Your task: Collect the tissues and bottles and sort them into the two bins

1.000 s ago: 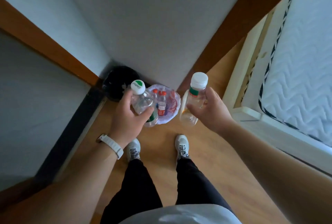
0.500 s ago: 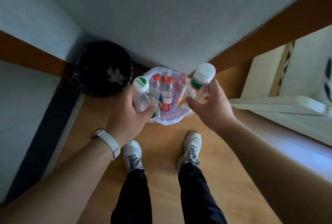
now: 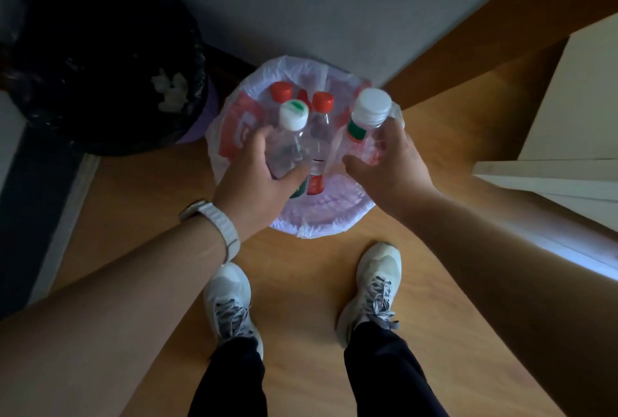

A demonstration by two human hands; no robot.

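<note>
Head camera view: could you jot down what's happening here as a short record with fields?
left hand: holds a clear bottle with a green-and-white cap
right hand: holds a clear bottle with a white cap
white-lined bin: under both hands, already holds red-capped bottles
black-lined bin: to its left, holds crumpled tissue
floor: wood, person standing in white shoes

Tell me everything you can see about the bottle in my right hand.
The bottle in the right hand is clear plastic with a wide white ribbed screw cap, closed, and a green and red band below the neck. It looks nearly empty, though that is hard to tell. It is tilted, cap toward the camera, over the white-lined bin, which already holds red-capped bottles. The right hand wraps its lower body, thumb in front; nothing else visibly touches it.
</note>
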